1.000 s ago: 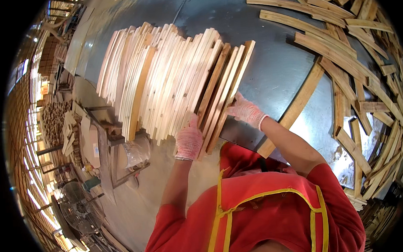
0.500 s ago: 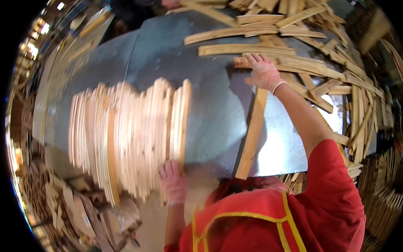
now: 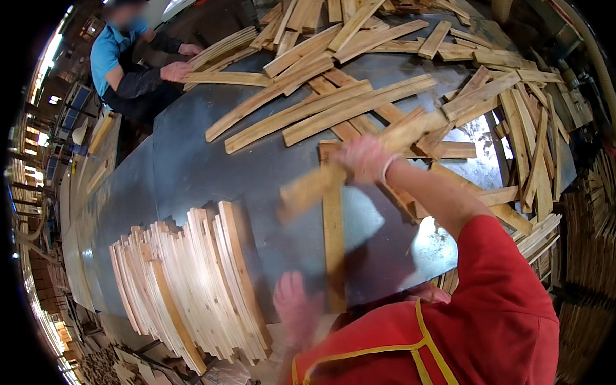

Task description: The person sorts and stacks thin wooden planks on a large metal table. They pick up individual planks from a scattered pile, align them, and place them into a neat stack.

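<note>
In the head camera's downward view, the right hand (image 3: 368, 160), in a pale pinkish glove and blurred, has its grip clamped over a curved wooden board (image 3: 308, 190); the board slants through the grip, its near end at 8 o'clock and its far part towards 2 o'clock, above a metal worktop (image 3: 198, 155). The left hand (image 3: 297, 307), also gloved, is at 7 o'clock from the right; blur makes it impossible to tell whether its grip is apart or together. It sits between a row of pale strips (image 3: 189, 285) standing side by side, just past its 9 o'clock, and a single long board (image 3: 334, 249) on its right. That long board runs from 12 to 6 o'clock across the worktop, and the held board crosses over its upper part. At 11 o'clock from the right grip lie slanted loose boards (image 3: 298, 115), close together. From 12 round to 3 o'clock, a tangled heap of boards (image 3: 523, 127) crowds the worktop, some overlapping just beyond the right wrist. At 10 o'clock, across the worktop, a co-worker (image 3: 117, 63) in a blue shirt has both hands at other curved boards (image 3: 225, 49). At 4 o'clock, past the worktop's edge, is stacked wood (image 3: 599, 264); a pale hose (image 3: 610, 107) hangs between 2 and 3 o'clock.
</note>
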Action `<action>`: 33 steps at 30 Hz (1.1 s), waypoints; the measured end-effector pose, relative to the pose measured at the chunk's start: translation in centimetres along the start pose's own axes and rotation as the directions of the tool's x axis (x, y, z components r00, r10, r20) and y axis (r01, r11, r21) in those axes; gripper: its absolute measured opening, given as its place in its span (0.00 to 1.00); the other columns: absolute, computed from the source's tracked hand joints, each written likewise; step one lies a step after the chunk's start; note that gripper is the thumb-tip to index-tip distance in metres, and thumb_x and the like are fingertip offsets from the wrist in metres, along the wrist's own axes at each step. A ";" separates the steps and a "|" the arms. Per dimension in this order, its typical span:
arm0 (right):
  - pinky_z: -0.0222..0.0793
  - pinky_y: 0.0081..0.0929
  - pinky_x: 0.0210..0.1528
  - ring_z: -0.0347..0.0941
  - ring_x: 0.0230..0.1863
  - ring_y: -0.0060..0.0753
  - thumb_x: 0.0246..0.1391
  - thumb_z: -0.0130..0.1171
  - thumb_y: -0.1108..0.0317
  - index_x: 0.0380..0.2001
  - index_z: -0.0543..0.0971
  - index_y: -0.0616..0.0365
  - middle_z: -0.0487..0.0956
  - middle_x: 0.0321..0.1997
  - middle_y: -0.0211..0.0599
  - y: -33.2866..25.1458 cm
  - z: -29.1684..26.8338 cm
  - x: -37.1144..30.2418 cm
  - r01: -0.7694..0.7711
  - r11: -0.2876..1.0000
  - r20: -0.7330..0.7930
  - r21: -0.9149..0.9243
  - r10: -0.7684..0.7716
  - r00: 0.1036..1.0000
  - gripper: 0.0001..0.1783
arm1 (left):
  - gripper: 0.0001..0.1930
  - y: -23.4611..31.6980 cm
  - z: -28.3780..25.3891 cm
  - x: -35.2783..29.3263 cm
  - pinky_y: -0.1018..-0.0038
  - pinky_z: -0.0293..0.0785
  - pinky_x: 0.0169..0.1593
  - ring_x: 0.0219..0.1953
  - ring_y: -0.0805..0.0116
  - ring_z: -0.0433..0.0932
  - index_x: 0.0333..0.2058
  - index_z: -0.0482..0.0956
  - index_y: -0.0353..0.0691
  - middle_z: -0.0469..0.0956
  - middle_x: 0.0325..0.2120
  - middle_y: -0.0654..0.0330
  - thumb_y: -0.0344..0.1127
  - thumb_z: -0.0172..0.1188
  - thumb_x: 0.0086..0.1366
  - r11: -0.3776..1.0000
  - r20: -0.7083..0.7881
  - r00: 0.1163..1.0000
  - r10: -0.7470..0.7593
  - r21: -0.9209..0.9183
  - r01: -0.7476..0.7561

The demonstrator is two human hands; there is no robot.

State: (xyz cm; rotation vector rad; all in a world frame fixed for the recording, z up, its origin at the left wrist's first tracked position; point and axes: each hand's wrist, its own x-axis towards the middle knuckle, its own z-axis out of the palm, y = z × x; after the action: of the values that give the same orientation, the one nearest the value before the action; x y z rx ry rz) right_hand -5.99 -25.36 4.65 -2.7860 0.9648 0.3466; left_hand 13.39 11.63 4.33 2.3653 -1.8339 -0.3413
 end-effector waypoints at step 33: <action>0.73 0.40 0.56 0.80 0.52 0.48 0.64 0.60 0.56 0.72 0.60 0.60 0.83 0.51 0.51 -36.3 9.5 -1.5 -0.276 0.416 0.295 0.866 0.019 0.955 0.39 | 0.29 -12.3 -4.7 -11.7 0.60 0.77 0.53 0.45 0.51 0.83 0.67 0.70 0.37 0.83 0.42 0.45 0.36 0.58 0.68 0.361 0.186 0.842 -0.506 -0.841 0.403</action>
State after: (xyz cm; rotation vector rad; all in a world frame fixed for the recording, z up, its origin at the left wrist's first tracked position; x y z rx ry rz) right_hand 14.08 5.94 -0.91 -1.6003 0.9373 0.1033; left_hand 23.40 25.91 7.10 1.9538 -0.5579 -0.9180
